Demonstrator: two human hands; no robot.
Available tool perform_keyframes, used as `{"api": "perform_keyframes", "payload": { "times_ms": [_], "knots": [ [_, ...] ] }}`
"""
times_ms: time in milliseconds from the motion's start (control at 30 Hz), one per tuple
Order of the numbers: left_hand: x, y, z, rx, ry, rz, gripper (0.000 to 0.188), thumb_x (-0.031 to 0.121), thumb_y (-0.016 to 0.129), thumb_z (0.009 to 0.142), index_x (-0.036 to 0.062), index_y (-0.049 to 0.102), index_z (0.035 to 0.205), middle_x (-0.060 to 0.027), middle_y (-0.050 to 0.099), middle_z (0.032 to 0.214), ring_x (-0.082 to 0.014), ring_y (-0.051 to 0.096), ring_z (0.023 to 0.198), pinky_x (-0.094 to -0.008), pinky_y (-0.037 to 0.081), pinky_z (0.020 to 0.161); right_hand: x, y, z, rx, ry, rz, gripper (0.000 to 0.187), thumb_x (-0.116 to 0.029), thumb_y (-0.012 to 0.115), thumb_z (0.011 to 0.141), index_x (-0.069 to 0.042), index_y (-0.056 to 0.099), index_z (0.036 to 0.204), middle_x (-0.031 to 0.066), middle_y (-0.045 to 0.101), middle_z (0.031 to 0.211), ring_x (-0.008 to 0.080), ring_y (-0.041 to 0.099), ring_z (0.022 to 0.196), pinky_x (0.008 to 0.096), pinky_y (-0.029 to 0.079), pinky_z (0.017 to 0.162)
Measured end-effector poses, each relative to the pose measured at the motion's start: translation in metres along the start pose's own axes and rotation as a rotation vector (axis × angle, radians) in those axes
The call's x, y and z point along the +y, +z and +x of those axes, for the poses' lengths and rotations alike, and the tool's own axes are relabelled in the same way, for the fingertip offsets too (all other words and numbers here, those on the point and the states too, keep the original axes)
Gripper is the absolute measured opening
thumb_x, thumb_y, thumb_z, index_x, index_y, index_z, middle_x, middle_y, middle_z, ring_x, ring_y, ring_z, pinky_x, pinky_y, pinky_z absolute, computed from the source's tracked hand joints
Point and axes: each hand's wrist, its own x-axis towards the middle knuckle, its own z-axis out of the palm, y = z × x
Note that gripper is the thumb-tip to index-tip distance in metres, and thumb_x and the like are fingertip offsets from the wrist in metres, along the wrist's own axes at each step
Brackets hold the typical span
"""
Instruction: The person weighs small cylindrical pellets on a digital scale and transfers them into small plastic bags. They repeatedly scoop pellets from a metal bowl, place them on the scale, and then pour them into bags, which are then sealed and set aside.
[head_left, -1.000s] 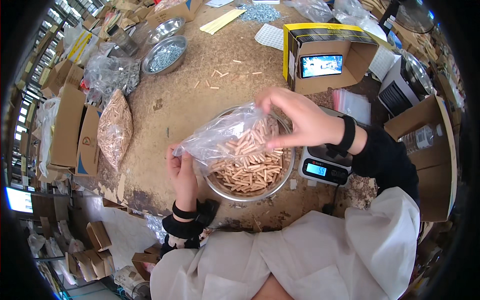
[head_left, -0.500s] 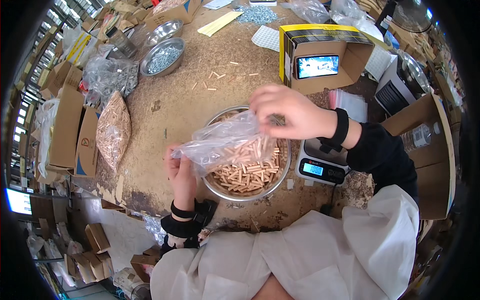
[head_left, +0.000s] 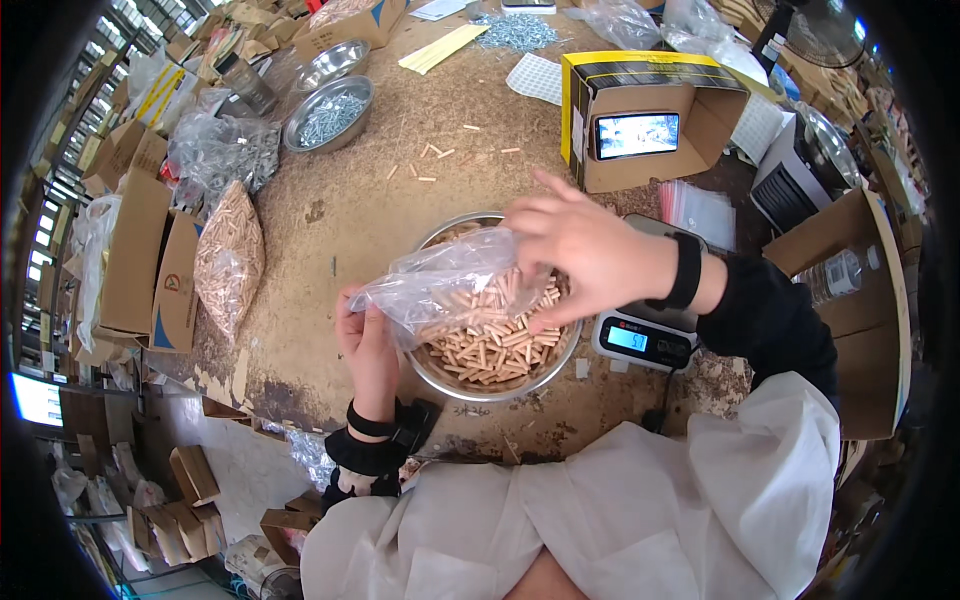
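Observation:
A steel bowl (head_left: 494,394) full of short wooden dowels (head_left: 490,352) stands on the worn table in front of me. Over it slants a clear plastic bag (head_left: 428,283), its mouth low above the pins; dowels show through and below its right part. My left hand (head_left: 364,350) pinches the bag's left corner between thumb and fingers. At the bag's right end, my right hand (head_left: 590,250) has its thumb and fingers apart and looks to touch the plastic; whether anything lies under its palm is hidden.
Right of the bowl sits a digital scale (head_left: 645,342), with small clear bags (head_left: 697,213) behind. A phone (head_left: 637,135) rests inside a yellow-black carton (head_left: 650,72). Leftward lie a filled dowel bag (head_left: 229,262) and a bowl of screws (head_left: 330,118). Loose dowels (head_left: 437,152) are scattered farther back.
My right hand has loosened from a closed grip at the bag's upper right, its thumb and fingers spreading lower over the bowl. The scale's reading has changed. My left hand keeps its hold.

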Motion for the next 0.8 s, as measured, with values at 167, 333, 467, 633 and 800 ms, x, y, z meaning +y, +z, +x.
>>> {"api": "perform_keyframes", "payload": {
  "times_ms": [167,333,467,633,800],
  "knots": [
    [-0.001,0.001,0.0,0.039,-0.012,-0.004,0.013,0.005,0.053,0.099,0.0048,0.051,0.112,-0.0043,0.062,0.105,-0.0116,0.058,0.096,-0.0273,0.046,0.089,-0.004,0.022,-0.006,0.094,0.027,0.032,0.023,-0.027,0.077,0.076,-0.011,0.061,0.075,0.0052,0.06,0.1,0.0263,0.054,0.108,0.0512,0.033,0.104],
    [-0.002,-0.002,-0.001,0.122,0.014,-0.008,0.015,0.006,0.053,0.099,0.0042,0.051,0.114,-0.0044,0.062,0.106,-0.0121,0.058,0.098,-0.0279,0.046,0.09,-0.011,-0.013,0.003,0.21,0.073,0.347,0.014,-0.017,0.072,0.082,-0.008,0.061,0.078,0.008,0.063,0.098,0.0275,0.058,0.098,0.0414,0.041,0.094],
    [0.002,-0.008,0.0,0.041,0.071,-0.007,0.015,0.007,0.055,0.098,0.0046,0.051,0.112,-0.005,0.06,0.109,-0.0127,0.058,0.1,-0.0283,0.046,0.09,-0.008,-0.017,0.005,0.277,0.07,0.517,0.008,-0.006,0.069,0.086,0.0,0.064,0.086,0.0103,0.065,0.099,0.027,0.06,0.097,0.0379,0.045,0.087],
    [0.019,-0.002,0.01,-0.006,0.236,0.103,0.015,0.008,0.059,0.096,0.005,0.05,0.107,-0.0079,0.057,0.112,-0.0144,0.056,0.101,-0.0284,0.045,0.09,-0.01,-0.019,0.007,0.38,-0.001,0.605,0.008,-0.004,0.069,0.085,0.003,0.067,0.089,0.0101,0.066,0.098,0.0304,0.062,0.101,0.041,0.047,0.089],
    [0.031,-0.001,0.021,-0.157,0.404,0.184,0.016,0.005,0.058,0.094,0.0046,0.049,0.107,-0.0101,0.056,0.114,-0.0171,0.055,0.102,-0.0312,0.043,0.095,-0.013,-0.027,0.004,0.354,-0.025,0.543,0.006,-0.003,0.07,0.084,0.002,0.069,0.088,0.0099,0.066,0.099,0.0326,0.061,0.106,0.0428,0.047,0.09]
  ]
}}
